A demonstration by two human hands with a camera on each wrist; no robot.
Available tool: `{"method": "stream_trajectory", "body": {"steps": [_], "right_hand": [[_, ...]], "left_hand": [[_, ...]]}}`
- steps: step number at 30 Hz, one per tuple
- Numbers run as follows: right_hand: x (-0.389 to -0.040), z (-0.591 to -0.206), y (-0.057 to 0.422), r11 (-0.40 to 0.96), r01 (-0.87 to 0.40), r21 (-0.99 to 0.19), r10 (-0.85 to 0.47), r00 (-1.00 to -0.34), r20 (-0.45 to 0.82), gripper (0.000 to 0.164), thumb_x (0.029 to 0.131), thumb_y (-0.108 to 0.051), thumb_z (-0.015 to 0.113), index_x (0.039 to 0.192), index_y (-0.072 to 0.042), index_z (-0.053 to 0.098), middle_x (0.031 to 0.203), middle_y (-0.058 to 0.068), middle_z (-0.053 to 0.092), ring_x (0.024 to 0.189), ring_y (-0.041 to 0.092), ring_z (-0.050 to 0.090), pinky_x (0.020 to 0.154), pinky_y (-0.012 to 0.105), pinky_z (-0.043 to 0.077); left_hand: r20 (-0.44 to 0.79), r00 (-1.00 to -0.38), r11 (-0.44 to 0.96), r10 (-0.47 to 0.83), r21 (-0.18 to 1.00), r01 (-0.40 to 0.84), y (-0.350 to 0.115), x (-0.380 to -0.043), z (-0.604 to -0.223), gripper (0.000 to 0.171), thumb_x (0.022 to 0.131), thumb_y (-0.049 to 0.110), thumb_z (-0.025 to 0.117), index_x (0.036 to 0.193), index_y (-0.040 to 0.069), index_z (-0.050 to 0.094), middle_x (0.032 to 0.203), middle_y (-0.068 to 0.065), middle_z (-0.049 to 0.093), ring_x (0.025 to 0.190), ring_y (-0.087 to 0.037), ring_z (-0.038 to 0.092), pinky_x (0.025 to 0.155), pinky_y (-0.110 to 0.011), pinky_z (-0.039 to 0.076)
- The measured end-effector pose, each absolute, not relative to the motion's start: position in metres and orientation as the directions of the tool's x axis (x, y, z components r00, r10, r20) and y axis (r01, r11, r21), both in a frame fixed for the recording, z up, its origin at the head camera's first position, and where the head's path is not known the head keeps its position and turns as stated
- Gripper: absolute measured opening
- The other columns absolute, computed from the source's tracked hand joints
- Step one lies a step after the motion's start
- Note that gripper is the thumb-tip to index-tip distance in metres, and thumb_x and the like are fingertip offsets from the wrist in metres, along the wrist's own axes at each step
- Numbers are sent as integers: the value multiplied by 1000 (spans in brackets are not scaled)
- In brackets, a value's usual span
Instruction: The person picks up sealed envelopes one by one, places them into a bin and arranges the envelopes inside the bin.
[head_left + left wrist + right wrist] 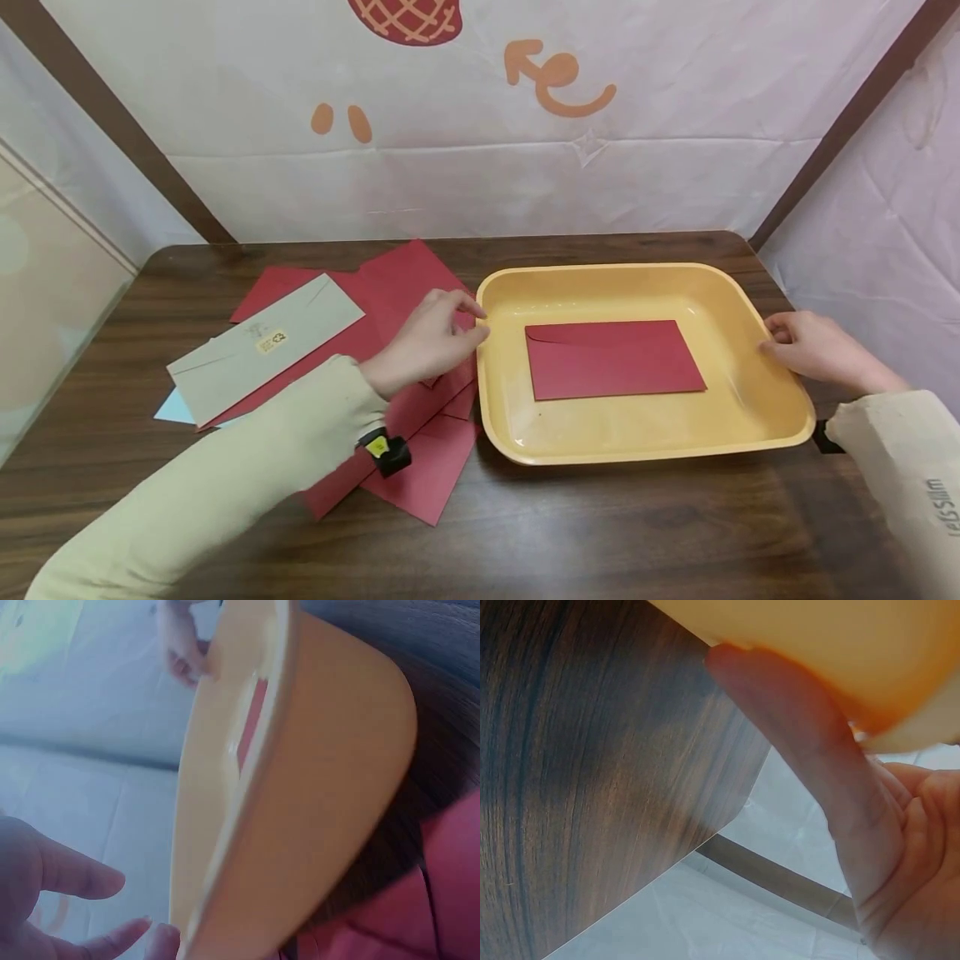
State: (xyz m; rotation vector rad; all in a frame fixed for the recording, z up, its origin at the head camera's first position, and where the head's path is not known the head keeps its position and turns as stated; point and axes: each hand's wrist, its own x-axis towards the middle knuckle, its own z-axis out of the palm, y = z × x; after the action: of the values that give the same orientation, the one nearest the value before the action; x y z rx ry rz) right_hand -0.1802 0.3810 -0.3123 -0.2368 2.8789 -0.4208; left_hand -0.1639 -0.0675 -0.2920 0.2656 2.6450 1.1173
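A yellow plastic tray [615, 437] lies on the table with a red envelope [615, 360] flat inside it. At its right rim my right hand [817, 346] pinches the edge; in the right wrist view the thumb [802, 727] presses against the yellow wall. My left hand [435, 333] is at the left rim, thumb and forefinger apart, with nothing between them. One fingertip meets the rim in the left wrist view. Beneath the left forearm is a loose pile of red envelopes [420, 467], and a grey envelope [262, 350] with a small printed label lies on top.
Light blue paper [175, 408] peeks out under the pile's left side. The dark wooden table [600, 533] has a pale printed cloth [480, 192] hung along its back edge and more cloth [892, 200] at the right.
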Motion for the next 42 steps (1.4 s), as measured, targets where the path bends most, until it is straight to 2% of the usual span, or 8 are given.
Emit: {"method": "stream_trajectory", "body": {"steps": [2, 7, 11, 16, 23, 28, 38, 42], "right_hand": [[-180, -312, 381, 946, -126, -299, -190, -963, -193, 30, 87, -12, 61, 102, 14, 58, 80, 14, 70, 69, 12, 58, 59, 27, 44], [-179, -312, 381, 948, -130, -290, -190, -963, -189, 28, 87, -12, 60, 100, 13, 59, 78, 10, 69, 67, 12, 56, 58, 26, 43], [-178, -312, 380, 949, -130, -288, -189, -963, -191, 29, 88, -13, 60, 100, 12, 59, 74, 5, 66, 65, 12, 54, 58, 26, 42], [-176, -311, 379, 951, -122, -285, -181, -965, -190, 26, 88, -14, 59, 99, 10, 59, 72, 0, 63, 64, 11, 51, 57, 25, 40], [-177, -310, 380, 949, -123, -291, -183, -965, -190, 27, 89, -13, 59, 100, 12, 58, 75, 5, 66, 65, 12, 53, 58, 27, 41], [-177, -312, 381, 948, -125, -291, -180, -969, -171, 25, 87, -12, 60, 99, 10, 59, 74, 2, 65, 65, 11, 52, 58, 26, 41], [-177, -312, 379, 949, -115, -294, -178, -964, -196, 27, 88, -13, 60, 100, 11, 59, 78, 8, 68, 68, 11, 55, 60, 28, 43], [-177, -311, 379, 949, -116, -294, -179, -964, -195, 28, 88, -13, 59, 101, 11, 59, 78, 8, 68, 68, 12, 55, 59, 27, 43]], "left_hand": [[-163, -954, 690, 252, 721, 59, -79, -164, -294, 32, 94, 25, 57, 121, 8, 56, 121, -13, 43, 68, -19, 51, 55, -27, 44], [-122, -963, 730, 240, 677, 96, -106, -166, -303, 33, 93, 22, 59, 121, 4, 56, 116, -17, 46, 82, -22, 53, 65, -30, 44], [-92, -974, 780, 207, 617, 107, -128, -169, -314, 35, 94, 20, 58, 122, 0, 53, 124, -23, 43, 90, -27, 53, 74, -38, 44], [-82, -988, 813, 134, 579, 62, -160, -176, -327, 39, 94, 20, 56, 124, -4, 50, 131, -28, 36, 91, -32, 53, 77, -44, 45], [-119, -992, 825, 35, 564, -38, -196, -184, -340, 44, 93, 23, 54, 124, -7, 48, 127, -30, 35, 100, -35, 46, 81, -46, 42], [-146, -989, 818, -35, 564, -112, -211, -188, -346, 47, 93, 25, 53, 127, -7, 45, 126, -31, 34, 103, -37, 44, 85, -51, 43], [-136, -988, 835, -73, 533, -135, -236, -179, -347, 53, 91, 26, 56, 128, -10, 42, 119, -31, 38, 104, -40, 41, 82, -52, 46], [-142, -984, 839, -109, 517, -167, -248, -176, -348, 57, 90, 26, 57, 128, -12, 40, 122, -35, 33, 112, -47, 33, 83, -57, 44]]}}
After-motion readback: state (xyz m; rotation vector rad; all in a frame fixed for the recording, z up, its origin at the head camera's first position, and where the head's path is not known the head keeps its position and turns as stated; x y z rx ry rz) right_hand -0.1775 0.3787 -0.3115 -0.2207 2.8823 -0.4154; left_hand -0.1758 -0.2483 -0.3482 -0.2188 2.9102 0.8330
